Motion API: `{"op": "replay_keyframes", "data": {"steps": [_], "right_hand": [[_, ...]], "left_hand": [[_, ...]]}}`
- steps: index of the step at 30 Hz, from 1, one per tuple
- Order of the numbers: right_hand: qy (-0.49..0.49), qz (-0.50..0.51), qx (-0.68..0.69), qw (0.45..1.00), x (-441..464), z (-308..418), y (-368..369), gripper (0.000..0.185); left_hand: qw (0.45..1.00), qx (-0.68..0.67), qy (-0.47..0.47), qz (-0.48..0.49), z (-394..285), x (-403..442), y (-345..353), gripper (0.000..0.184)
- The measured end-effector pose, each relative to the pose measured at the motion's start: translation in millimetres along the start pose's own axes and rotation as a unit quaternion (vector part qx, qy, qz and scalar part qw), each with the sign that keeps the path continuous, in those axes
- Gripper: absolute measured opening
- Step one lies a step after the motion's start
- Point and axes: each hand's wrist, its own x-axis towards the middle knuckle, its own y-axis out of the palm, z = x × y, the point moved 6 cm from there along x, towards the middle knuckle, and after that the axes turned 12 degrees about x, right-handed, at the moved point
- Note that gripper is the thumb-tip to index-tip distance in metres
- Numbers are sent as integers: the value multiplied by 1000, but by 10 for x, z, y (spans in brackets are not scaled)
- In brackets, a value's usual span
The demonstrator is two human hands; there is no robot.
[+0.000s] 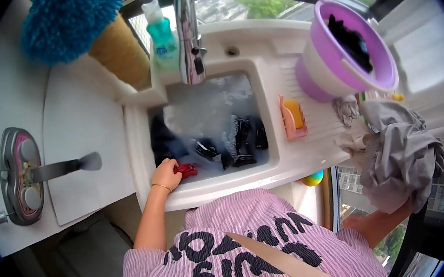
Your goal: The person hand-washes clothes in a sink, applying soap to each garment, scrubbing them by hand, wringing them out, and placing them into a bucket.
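My left hand (165,173) reaches over the near left edge of the sink (142,147). Its fingers are closed on a red cloth (185,170) at the water's edge. Dark clothes (241,142) lie soaking in the cloudy water. My right arm (385,224) extends to the right, its forearm running under a crumpled grey garment (399,147). That garment hides the right hand, so its fingers do not show.
A purple and white bucket (327,62) holding dark cloth tilts on the drainboard. Beside it sit a soap dish (296,128) with an orange bar and a small grey rag (347,110). The faucet (189,39) overhangs the sink; a green soap bottle (163,39) stands left of it.
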Motion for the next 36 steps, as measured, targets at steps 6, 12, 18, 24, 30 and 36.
{"op": "replay_keyframes", "data": {"steps": [6,12,18,24,30,36], "right_hand": [[56,261,-35,963,-1071,-139,2485,36],[131,417,-23,899,-1921,-1256,4183,52],[-217,460,-440,740,-2588,-2799,4920,84],[-270,514,-468,666,-2767,-3496,5187,77],[-193,557,-506,630,-2579,-4261,5185,78],[-22,577,-493,651,-2411,-4890,4988,70]], "left_hand": [[1000,4,16,-22,-119,-11,-8,17],[998,-22,42,-49,-7,16,187,14],[998,-38,36,-38,44,23,219,17],[998,-55,27,-32,38,48,257,19],[999,-41,-16,30,-34,55,234,17],[998,-9,-25,48,46,74,339,20]]}}
